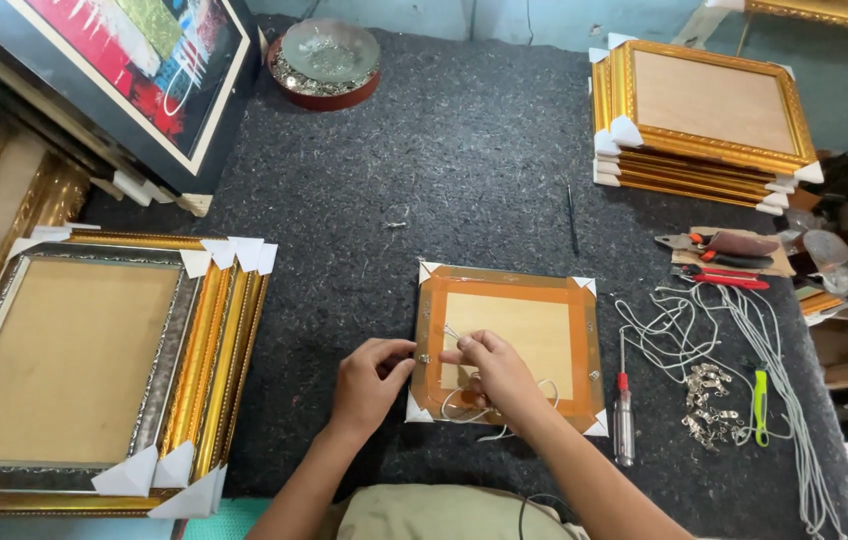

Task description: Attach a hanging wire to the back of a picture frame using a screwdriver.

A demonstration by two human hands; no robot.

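A small picture frame (544,290) lies face down on the dark felt table (464,170), its back edged with orange-brown tape and its corners capped in white. My left hand (369,380) pinches at the frame's left edge beside a small metal hanger. My right hand (494,375) rests on the frame's back with its fingers closed on a thin whitish cord (464,408), which loops over the frame's lower edge.
Right of the frame lie a red-handled screwdriver (624,420), a tangle of grey cord (694,320), a pile of metal hangers (709,400), pliers (724,245) and a green tool (760,400). Gold frames are stacked far right (704,110) and left (74,370). A glass dish (327,60) sits at the back.
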